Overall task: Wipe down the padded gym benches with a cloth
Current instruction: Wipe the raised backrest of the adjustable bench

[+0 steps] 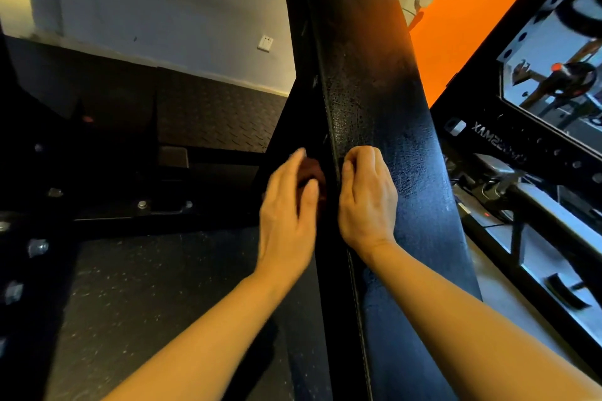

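Observation:
A long black padded bench [374, 101] rises at a slant from the bottom middle to the top middle, its worn top face turned to the right. My right hand [366, 202] rests on that face beside the stitched left seam, fingers curled in. My left hand [286, 215], blurred, lies with its fingers stretched against the bench's dark left side. A dark reddish patch [311, 172] shows between its thumb and fingers. Whether this is a cloth or a reflection cannot be told.
A black bolted steel frame [97, 215] crosses the speckled rubber floor [146, 303] on the left. A black rack marked with reversed lettering [498, 137] and a mirror [560, 75] stand on the right. A white wall with a socket [265, 42] and an orange wall [462, 19] lie behind.

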### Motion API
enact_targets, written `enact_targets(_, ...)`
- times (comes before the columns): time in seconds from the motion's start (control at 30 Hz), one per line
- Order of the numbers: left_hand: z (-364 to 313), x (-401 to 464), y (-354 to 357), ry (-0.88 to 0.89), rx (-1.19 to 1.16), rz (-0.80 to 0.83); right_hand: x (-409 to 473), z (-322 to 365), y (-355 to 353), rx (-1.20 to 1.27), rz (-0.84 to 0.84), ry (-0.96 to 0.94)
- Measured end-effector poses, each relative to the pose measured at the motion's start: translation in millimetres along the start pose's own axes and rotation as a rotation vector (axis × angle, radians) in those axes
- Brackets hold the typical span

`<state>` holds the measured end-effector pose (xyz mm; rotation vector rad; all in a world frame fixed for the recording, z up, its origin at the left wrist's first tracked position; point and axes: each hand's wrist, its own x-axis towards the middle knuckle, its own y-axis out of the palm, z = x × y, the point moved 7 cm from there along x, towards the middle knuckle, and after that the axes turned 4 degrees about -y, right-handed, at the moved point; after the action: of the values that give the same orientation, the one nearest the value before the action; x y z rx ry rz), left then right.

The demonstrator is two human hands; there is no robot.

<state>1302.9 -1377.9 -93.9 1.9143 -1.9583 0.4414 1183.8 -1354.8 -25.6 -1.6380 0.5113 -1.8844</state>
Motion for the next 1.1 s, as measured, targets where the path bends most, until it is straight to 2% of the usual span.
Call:
enact_targets(0.1,-12.4,-12.9,17.5,0.040,-0.052,0.013,0.1,0.2,0.4,0.004,-0.003,-0.001)
enact_targets(0.27,14.4,-21.7,0.7,0.071,0.065,-0.003,-0.4,1.1,0.1,-0.013,-0.008,-0.017)
enact_targets(0.37,14.4,-6.8,-18.4,-0.009,0.092,-0.153,-0.4,0.4,0.0,0.003,-0.005,-0.014)
enact_targets(0.43,-1.9,0.5,-20.0,0.003,0.082,-0.239,0.2,0.2,0.6,0.001,0.003,-0.012)
enact_targets(0.5,-18.0,-0.4,-5.8,0.074,0.044,-0.217,-0.1,-0.9,1.4,-0.001,0.010,-0.007)
enact_targets(0.57,-18.7,-6.8,11.0,0.055,-0.039,-0.152,-0.9,-1.9,1.5,0.005,0.012,0.000)
enact_targets(0.63,-11.6,-12.6,14.3,0.047,-0.075,-0.163,-0.4,-1.2,1.4,0.007,0.005,-0.010)
enact_targets(0.8,23.6,-31.1,3.0,0.081,-0.002,-0.079,-0.3,-0.5,1.6,-0.006,0.006,-0.020)
enact_targets(0.87,30.7,-33.8,-4.5,0.048,0.037,-0.099,0.0,-0.2,0.3,0.005,0.001,-0.018)
enact_targets(0.97,7.1,-16.9,-9.0,0.076,0.022,-0.219,-0.3,-1.3,0.5,0.009,0.004,-0.014)
enact_targets(1.1,-16.6,-2.6,10.2,0.144,-0.023,-0.189,-1.0,-3.1,0.8,0.034,0.003,-0.008)
